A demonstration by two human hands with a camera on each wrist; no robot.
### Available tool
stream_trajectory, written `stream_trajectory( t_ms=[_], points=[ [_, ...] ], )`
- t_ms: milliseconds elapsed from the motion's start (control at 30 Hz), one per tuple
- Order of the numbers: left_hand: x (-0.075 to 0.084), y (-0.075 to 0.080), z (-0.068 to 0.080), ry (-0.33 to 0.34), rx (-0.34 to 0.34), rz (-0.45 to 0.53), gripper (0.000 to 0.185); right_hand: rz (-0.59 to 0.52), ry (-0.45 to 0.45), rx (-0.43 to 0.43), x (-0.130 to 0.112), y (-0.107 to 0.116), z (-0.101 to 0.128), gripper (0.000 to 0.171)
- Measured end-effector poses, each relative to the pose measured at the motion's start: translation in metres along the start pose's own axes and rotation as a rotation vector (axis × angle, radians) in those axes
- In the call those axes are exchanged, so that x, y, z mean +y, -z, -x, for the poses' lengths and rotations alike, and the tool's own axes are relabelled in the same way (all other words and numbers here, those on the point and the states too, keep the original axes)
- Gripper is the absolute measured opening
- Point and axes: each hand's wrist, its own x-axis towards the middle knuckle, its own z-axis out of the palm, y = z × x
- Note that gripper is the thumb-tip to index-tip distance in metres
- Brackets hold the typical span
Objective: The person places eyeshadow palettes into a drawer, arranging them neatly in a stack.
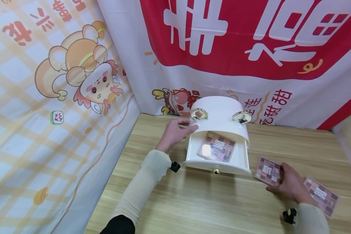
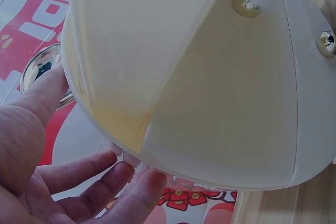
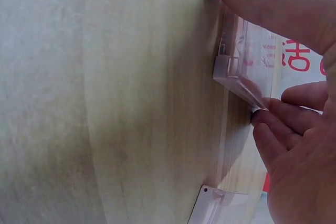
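In the middle of the head view the left hand, fingers straight, rests on the side of the white drawer box, likely to steady it, while the right hand pinches an eyeshadow palette on the counter, a grip only the right wrist view shows close up

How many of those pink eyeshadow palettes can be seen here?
3. One palette lies in the open drawer of the white box. A second palette is on the table, gripped by the right hand. A third palette lies beside that hand. Others may be hidden inside.
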Motion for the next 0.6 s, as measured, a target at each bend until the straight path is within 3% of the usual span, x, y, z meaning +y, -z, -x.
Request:
stream_trajectory(
  t_ms=[433, 600],
  points=[
    [-0.0002, -0.0001, 0.0006, -0.002, -0.001, 0.004, 0.073, -0.030, -0.082, -0.027, 0.0012, 0.0004, -0.0010, 0.148],
    [-0.0007, 0.0003, 0.0008, 0.002, -0.005, 0.009, 0.074, -0.064, -0.095, -0.009, -0.0014, 0.0030, 0.0044, 0.145]
  ],
)
